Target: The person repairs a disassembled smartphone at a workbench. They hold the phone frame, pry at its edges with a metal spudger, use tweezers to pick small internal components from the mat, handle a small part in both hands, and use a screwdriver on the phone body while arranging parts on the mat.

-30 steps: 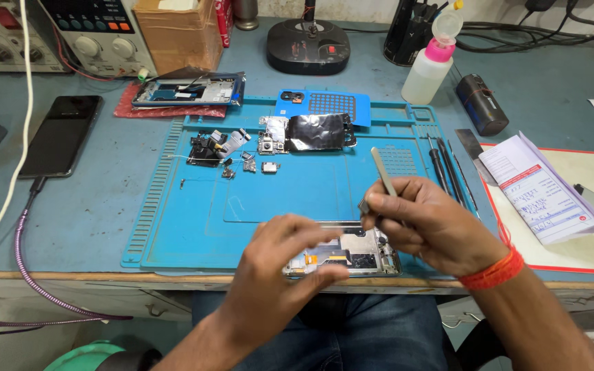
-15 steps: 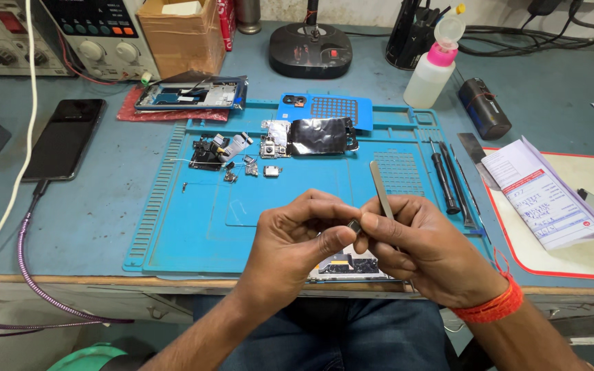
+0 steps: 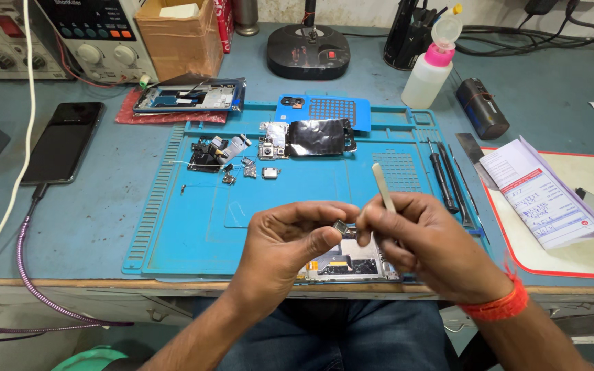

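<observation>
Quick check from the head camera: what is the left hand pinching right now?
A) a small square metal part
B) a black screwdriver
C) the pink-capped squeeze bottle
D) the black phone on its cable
A: the left hand pinches a small square metal part above the opened phone frame, while the right hand holds a pale flat pry tool.

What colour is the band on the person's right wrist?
The thread wristband on the right hand is red-orange, seen from the head camera.
</observation>
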Available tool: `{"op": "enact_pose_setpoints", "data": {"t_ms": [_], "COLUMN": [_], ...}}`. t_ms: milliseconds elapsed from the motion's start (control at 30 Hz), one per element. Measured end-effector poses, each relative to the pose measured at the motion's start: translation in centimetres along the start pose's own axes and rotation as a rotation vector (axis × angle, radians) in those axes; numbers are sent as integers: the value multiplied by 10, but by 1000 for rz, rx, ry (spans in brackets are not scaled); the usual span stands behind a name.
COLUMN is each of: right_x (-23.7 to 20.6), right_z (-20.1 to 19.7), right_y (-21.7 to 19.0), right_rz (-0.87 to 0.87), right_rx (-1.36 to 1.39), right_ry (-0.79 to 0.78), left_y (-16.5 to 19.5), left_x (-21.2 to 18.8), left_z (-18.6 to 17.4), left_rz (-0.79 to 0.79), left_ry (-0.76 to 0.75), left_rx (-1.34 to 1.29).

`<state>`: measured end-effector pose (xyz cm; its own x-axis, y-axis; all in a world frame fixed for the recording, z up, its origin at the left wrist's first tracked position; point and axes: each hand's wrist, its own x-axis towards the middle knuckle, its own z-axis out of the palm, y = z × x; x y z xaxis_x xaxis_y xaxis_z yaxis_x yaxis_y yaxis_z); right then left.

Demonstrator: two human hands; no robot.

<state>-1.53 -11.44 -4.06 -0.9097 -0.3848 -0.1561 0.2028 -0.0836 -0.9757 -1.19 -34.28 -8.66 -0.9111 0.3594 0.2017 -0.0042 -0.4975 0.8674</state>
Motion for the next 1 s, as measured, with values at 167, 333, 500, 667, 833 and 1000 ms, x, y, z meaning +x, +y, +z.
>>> {"op": "enact_pose_setpoints", "data": {"t_ms": [167,333,500,667,833,1000], "right_x": [14,18,22,11,-9,-15], "right_z": [-17,-24,-15,-2,13,20], "right_y": [3,11,9,-4,-10,-13], "right_rz": [-366,-309,-235,-290,-299,-338], "right_rx": [-1086,-1337,-1350,-931,-659,-538], "right_ry": [326,464,515,374,209,117], "left_y": [-7,-20,-24,-24,-20,-17], "left_x": [2,6,6,5,2,0], "left_z": [-10,-13,-16,-12,-5,-1], "left_rz": [-3,-15,-25,-64,-40,-18], "left_ry": [24,48,35,24,-49,-39], "left_rx": [-2,-81,-190,-254,-278,-193]}}
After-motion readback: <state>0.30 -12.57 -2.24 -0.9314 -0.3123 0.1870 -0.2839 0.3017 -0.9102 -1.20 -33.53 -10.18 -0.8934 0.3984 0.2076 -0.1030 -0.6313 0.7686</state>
